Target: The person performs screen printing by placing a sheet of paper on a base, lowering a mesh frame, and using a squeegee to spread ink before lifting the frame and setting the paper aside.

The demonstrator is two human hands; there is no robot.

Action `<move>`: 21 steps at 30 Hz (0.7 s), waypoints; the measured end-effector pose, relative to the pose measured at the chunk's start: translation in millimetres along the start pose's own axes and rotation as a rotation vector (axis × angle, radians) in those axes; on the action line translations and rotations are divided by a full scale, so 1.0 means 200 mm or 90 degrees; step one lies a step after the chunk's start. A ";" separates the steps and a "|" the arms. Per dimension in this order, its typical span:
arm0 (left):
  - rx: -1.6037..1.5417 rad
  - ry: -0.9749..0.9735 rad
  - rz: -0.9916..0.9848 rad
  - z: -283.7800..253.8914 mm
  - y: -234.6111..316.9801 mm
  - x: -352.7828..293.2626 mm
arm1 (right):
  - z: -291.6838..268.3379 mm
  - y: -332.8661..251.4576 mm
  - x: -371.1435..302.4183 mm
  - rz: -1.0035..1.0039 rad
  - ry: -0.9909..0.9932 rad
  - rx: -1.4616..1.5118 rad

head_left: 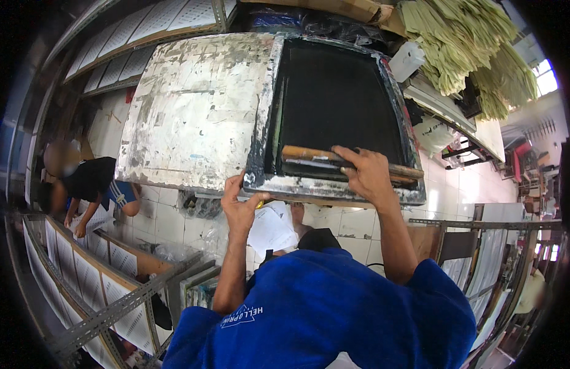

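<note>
Wooden bar (309, 152) lies across the near end of the dark panel (340, 92), just inside the near rail of the frame (309, 184). I'd expect it stiff, fairly light, maybe slick where stained; best hold is on the wood near mid-length, to keep it level. Frame looks rigid; panel probably marks easily, so I'd handle it by the rim only.

Right hand (370, 177) has the bar pinched right of its middle, fingers bent over the top; forearm rises from lower right, angled up-left. Left hand (238, 205) is at the frame's near-left corner, index and thumb parted around it, forearm near vertical. Can't tell from here whether it's gripping or just resting. Pale board (192, 111) sits left of the frame.
</note>
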State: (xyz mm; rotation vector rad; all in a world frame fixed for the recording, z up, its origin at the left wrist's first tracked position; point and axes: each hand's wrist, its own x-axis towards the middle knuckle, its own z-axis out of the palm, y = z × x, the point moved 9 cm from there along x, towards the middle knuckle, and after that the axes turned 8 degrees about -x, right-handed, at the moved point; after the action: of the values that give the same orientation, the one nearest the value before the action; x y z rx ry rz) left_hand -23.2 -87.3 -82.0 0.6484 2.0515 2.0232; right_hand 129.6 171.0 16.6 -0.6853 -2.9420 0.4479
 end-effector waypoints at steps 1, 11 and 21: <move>-0.004 0.008 0.014 0.00 0.03 0.02 | -0.09 -0.08 -0.05 -0.048 0.066 -0.031; -0.334 0.116 0.225 0.14 0.59 0.42 | -0.79 -0.14 0.17 -0.145 0.263 -0.110; 0.061 -0.125 0.133 0.79 -0.24 1.21 | -1.48 -0.20 0.71 -0.186 0.256 -0.102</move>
State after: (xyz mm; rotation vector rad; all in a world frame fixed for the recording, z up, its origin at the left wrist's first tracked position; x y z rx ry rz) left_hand -178.4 160.8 -96.9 1.0750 2.0476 1.8837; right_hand 29.6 278.4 312.4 -0.3031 -2.6451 0.0393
